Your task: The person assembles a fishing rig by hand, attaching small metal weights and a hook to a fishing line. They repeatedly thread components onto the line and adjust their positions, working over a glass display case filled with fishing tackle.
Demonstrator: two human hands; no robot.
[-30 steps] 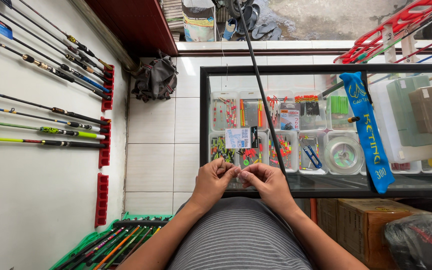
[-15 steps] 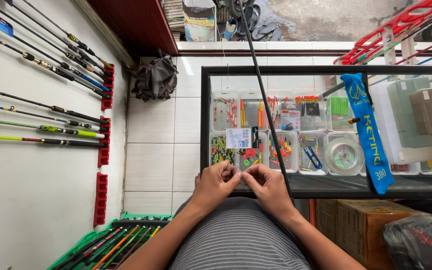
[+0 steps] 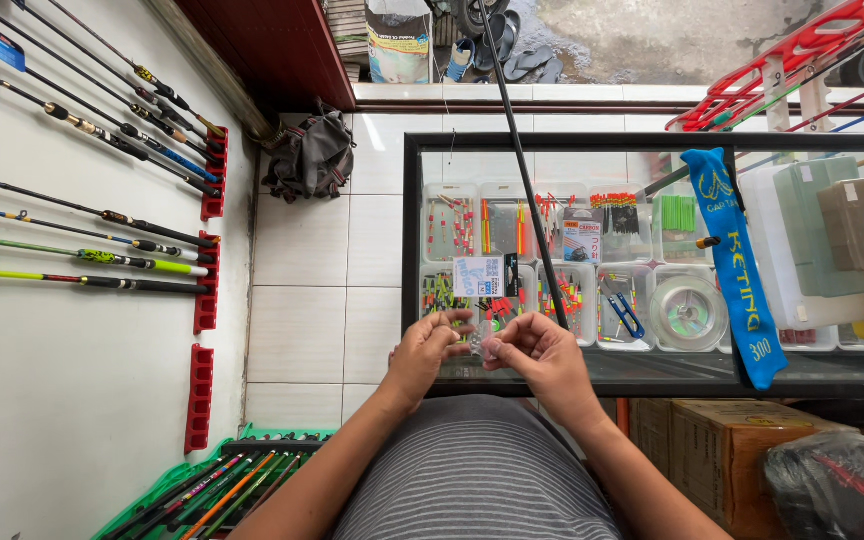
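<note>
My left hand (image 3: 424,352) and my right hand (image 3: 542,360) are raised close together in front of my striped shirt, at the near edge of a glass display counter (image 3: 652,145). Between the fingertips of my right hand sits a small clear round item (image 3: 490,349). My left hand's fingers pinch right next to it; what they pinch is too thin to make out. A long black fishing rod (image 3: 518,150) slants up from near my hands across the counter. A small packet with a white card (image 3: 482,275) lies on the glass just beyond my hands.
Inside the counter are clear boxes of floats and tackle (image 3: 512,225) and a line spool (image 3: 687,312). Fishing rods (image 3: 102,215) hang on red wall racks at left, more in a green crate (image 3: 212,490). A blue cloth bag (image 3: 737,260), cardboard box (image 3: 712,450) and dark backpack (image 3: 314,155) are nearby.
My hands drew slightly apart and then back; the right hand now holds the small clear item up between its fingertips. The rod and counter items have not moved.
</note>
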